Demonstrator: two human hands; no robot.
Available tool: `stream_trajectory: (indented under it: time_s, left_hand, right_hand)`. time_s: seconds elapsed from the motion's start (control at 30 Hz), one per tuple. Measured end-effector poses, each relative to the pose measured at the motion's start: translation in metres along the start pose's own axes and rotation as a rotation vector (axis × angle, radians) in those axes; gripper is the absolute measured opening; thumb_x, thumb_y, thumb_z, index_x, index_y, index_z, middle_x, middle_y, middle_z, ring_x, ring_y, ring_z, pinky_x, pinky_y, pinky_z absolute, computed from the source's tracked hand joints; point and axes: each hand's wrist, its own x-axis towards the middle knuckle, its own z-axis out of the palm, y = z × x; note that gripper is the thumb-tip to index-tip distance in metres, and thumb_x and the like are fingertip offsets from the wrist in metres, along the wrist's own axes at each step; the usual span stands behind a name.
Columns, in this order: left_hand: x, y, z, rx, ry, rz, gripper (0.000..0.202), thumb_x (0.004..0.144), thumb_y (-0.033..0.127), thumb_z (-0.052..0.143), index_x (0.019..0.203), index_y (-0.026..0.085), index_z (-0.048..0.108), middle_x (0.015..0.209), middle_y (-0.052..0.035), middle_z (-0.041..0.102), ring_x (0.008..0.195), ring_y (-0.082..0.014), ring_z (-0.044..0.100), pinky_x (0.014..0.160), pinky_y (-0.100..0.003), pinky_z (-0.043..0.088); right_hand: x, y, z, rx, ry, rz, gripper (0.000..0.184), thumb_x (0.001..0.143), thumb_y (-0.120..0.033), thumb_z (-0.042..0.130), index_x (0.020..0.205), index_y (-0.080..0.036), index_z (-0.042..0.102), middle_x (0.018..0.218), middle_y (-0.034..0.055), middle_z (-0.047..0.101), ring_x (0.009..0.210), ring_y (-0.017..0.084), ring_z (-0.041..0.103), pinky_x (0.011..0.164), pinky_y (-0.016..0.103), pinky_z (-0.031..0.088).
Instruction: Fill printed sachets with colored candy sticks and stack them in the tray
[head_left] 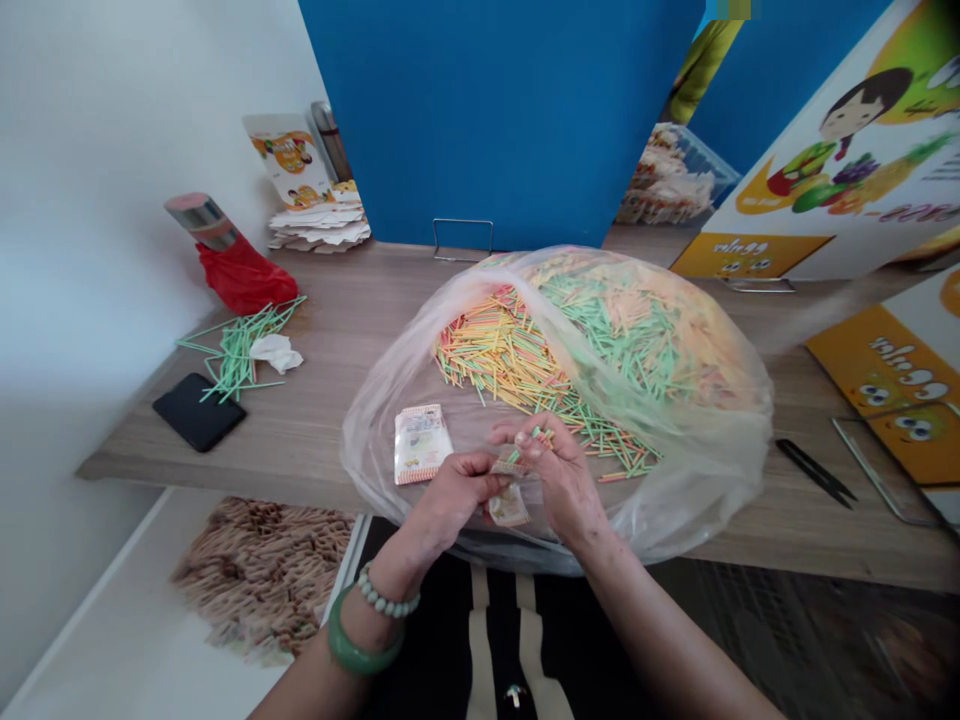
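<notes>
Though translucent, bag point(705, 490) partly over sticks point(491, 345)

Wearer's own person, items as visible. Left hand point(450, 495): bare, as is the forearm. Right hand point(561, 480): bare; wrist and forearm likewise. Beaded bracelet point(384, 602), one, at the left wrist: round, pale green beads, closely strung in a single row. Bangle point(357, 657), one, same arm, just beside the beads on the elbow side: solid green ring, thick, smooth, rounded in section, slightly glossy. Garment point(433, 650), one, at the torso: black, with two lengthwise beige stripes point(480, 650), broader toward the wearer. Ornament point(514, 693), one, between the stripes: small, whitish; detail too small to read.
</notes>
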Motion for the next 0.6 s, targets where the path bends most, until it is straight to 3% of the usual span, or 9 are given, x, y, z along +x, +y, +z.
stream_trajectory:
  time_s: [0.1,0.2,0.33,0.4,0.5,0.6]
  left_hand:
    - [0.001,0.001,0.002,-0.004,-0.032,0.016,0.026,0.063,0.034,0.083,0.077,0.015,0.074,0.066,-0.0006,0.064,0.059,-0.0138,0.056,0.064,-0.029,0.044]
    - [0.002,0.005,0.006,0.034,-0.062,0.091,0.026,0.063,0.03,0.082,0.083,0.015,0.076,0.075,-0.0011,0.066,0.067,-0.0137,0.056,0.068,-0.027,0.043]
    - [0.003,0.008,0.008,0.132,-0.017,0.218,0.023,0.074,0.038,0.077,0.076,0.014,0.076,0.076,-0.0014,0.063,0.07,-0.0136,0.053,0.068,-0.026,0.04]
    - [0.004,0.006,0.007,0.08,-0.006,0.219,0.026,0.077,0.041,0.074,0.082,0.015,0.077,0.079,-0.0025,0.065,0.072,-0.0146,0.054,0.068,-0.027,0.041]
    - [0.004,0.003,0.004,-0.086,-0.012,0.174,0.03,0.074,0.041,0.078,0.089,0.015,0.076,0.079,-0.0038,0.069,0.073,-0.016,0.057,0.071,-0.028,0.043]
    - [0.003,0.001,0.003,-0.161,-0.008,0.17,0.028,0.072,0.039,0.081,0.084,0.015,0.076,0.078,-0.0038,0.07,0.071,-0.015,0.058,0.071,-0.027,0.044]
  right_hand:
    - [0.0,-0.001,-0.003,0.019,-0.06,0.096,0.017,0.086,-0.039,0.061,0.081,-0.024,0.053,0.106,0.0047,0.074,0.098,0.022,0.068,0.084,0.037,0.052]
    - [0.001,0.001,-0.002,-0.026,-0.074,0.047,0.017,0.086,-0.039,0.062,0.081,-0.024,0.057,0.108,0.0055,0.073,0.103,0.023,0.066,0.093,0.04,0.049]
    - [0.001,0.009,-0.003,-0.005,-0.088,0.009,0.019,0.089,-0.041,0.06,0.083,-0.023,0.058,0.11,0.0053,0.073,0.105,0.022,0.066,0.097,0.041,0.047]
    - [0.002,0.011,-0.007,-0.062,-0.133,0.002,0.019,0.09,-0.041,0.06,0.084,-0.023,0.062,0.114,0.0054,0.072,0.108,0.023,0.065,0.099,0.041,0.046]
    - [0.002,0.011,-0.018,-0.186,-0.187,-0.027,0.025,0.089,-0.043,0.063,0.107,-0.026,0.069,0.123,0.0054,0.069,0.117,0.025,0.062,0.102,0.042,0.045]
    - [0.0,0.009,-0.026,-0.258,-0.136,-0.125,0.04,0.092,-0.041,0.06,0.131,-0.033,0.061,0.139,0.0039,0.061,0.129,0.025,0.054,0.109,0.046,0.042]
